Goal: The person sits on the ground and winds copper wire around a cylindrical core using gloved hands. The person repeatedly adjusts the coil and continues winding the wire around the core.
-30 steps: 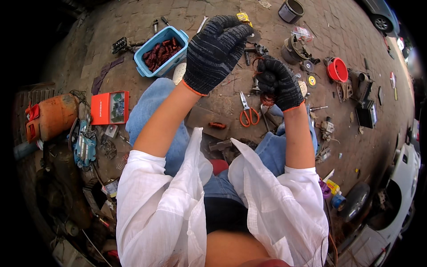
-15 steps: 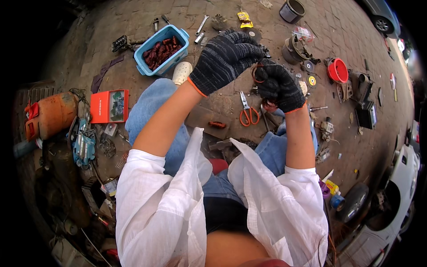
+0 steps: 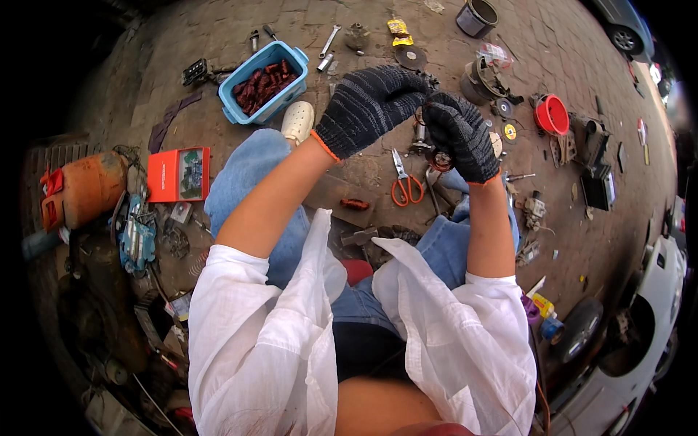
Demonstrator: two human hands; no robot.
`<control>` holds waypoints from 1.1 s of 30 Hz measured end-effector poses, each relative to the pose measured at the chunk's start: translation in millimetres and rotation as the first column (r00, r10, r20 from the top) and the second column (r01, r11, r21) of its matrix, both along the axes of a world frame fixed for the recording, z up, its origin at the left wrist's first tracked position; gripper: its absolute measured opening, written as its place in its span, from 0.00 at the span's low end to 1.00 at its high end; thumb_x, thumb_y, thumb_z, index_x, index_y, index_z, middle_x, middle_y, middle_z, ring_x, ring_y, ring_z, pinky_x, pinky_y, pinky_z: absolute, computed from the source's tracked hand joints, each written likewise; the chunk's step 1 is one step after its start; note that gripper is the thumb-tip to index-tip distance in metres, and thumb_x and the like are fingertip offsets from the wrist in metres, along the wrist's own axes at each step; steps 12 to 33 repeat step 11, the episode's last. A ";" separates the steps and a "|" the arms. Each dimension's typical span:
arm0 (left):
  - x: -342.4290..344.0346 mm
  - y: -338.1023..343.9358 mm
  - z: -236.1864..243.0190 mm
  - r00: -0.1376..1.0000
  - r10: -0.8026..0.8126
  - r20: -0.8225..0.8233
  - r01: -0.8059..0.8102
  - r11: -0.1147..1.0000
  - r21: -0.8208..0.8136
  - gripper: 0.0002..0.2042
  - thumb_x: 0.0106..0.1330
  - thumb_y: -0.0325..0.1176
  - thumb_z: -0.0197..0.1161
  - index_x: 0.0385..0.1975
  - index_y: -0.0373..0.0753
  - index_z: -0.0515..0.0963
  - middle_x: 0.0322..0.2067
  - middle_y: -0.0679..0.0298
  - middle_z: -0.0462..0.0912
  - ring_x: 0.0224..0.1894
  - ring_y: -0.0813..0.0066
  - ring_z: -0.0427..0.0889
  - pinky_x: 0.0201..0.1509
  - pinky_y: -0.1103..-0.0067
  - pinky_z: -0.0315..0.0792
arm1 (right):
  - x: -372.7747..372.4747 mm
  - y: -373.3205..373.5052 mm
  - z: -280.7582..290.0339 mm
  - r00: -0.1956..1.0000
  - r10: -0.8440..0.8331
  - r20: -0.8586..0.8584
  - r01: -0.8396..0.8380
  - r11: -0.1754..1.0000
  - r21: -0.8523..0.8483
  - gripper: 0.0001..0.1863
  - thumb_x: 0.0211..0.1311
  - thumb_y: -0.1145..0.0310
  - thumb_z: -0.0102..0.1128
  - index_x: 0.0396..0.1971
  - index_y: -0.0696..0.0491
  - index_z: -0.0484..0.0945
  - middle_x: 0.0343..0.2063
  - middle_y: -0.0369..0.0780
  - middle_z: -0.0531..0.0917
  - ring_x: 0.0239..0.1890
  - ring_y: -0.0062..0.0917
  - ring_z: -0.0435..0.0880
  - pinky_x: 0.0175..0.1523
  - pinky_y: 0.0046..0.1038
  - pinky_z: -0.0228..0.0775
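Observation:
Both my hands wear dark grey knit gloves with orange cuffs and are raised close together over the ground. My left hand (image 3: pixel 372 107) is closed, its fingertips pinched beside the right hand; what they hold is too small to make out. Closed fingers of my right hand (image 3: pixel 465 138) wrap round a reddish-brown wire coil (image 3: pixel 440 160), partly hidden by the glove. Below them lie orange-handled scissors (image 3: pixel 404 186), blades pointing away. A similar dark reddish coil piece (image 3: pixel 355 204) rests on the ground between my legs, near a hammer (image 3: pixel 359 237).
At the far left stands a blue tub (image 3: pixel 231 102) of dark reddish pieces. A red box (image 3: pixel 163 174) and an orange gas cylinder (image 3: pixel 93 187) lie left. Rightward are a red bowl (image 3: pixel 552 115), a dark bucket (image 3: pixel 477 20), grinding discs and scattered metal parts. A wrench (image 3: pixel 330 41) lies ahead.
My left hand has come slightly nearer to me. The right hand has turned a little, and more of the coil below it shows. The ground items have stayed put.

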State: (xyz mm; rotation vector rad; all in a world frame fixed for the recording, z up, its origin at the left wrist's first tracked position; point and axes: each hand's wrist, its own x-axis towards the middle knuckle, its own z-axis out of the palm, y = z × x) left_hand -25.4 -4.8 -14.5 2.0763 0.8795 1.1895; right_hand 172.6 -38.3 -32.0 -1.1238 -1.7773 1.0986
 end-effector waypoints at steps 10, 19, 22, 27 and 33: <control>3.9 -0.9 2.4 0.929 0.176 -0.325 -0.124 0.977 0.173 0.10 0.51 0.33 0.62 0.32 0.39 0.76 0.30 0.57 0.78 0.33 0.59 0.77 0.36 0.71 0.72 | -1.7 6.0 -6.4 0.972 0.074 0.222 -0.156 0.912 0.380 0.15 0.48 0.77 0.56 0.39 0.54 0.74 0.37 0.44 0.76 0.39 0.38 0.75 0.42 0.35 0.68; 3.4 1.6 -1.7 0.937 0.195 -0.289 -0.151 0.974 0.167 0.10 0.51 0.34 0.63 0.32 0.39 0.76 0.30 0.57 0.77 0.34 0.59 0.77 0.36 0.71 0.72 | -2.5 6.5 -6.3 0.972 0.078 0.223 -0.160 0.911 0.379 0.15 0.48 0.77 0.56 0.39 0.54 0.74 0.37 0.44 0.76 0.39 0.38 0.75 0.42 0.35 0.68; 3.4 1.6 -1.7 0.937 0.195 -0.289 -0.151 0.974 0.167 0.10 0.51 0.34 0.63 0.32 0.39 0.76 0.30 0.57 0.77 0.34 0.59 0.77 0.36 0.71 0.72 | -2.5 6.5 -6.3 0.972 0.078 0.223 -0.160 0.911 0.379 0.15 0.48 0.77 0.56 0.39 0.54 0.74 0.37 0.44 0.76 0.39 0.38 0.75 0.42 0.35 0.68; 3.4 1.6 -1.7 0.937 0.195 -0.289 -0.151 0.974 0.167 0.10 0.51 0.34 0.63 0.32 0.39 0.76 0.30 0.57 0.77 0.34 0.59 0.77 0.36 0.71 0.72 | -2.5 6.5 -6.3 0.972 0.078 0.223 -0.160 0.911 0.379 0.15 0.48 0.77 0.56 0.39 0.54 0.74 0.37 0.44 0.76 0.39 0.38 0.75 0.42 0.35 0.68; 3.4 1.6 -1.7 0.937 0.195 -0.289 -0.151 0.974 0.167 0.10 0.51 0.34 0.63 0.32 0.39 0.76 0.30 0.57 0.77 0.34 0.59 0.77 0.36 0.71 0.72 | -2.5 6.5 -6.3 0.972 0.078 0.223 -0.160 0.911 0.379 0.15 0.48 0.77 0.56 0.39 0.54 0.74 0.37 0.44 0.76 0.39 0.38 0.75 0.42 0.35 0.68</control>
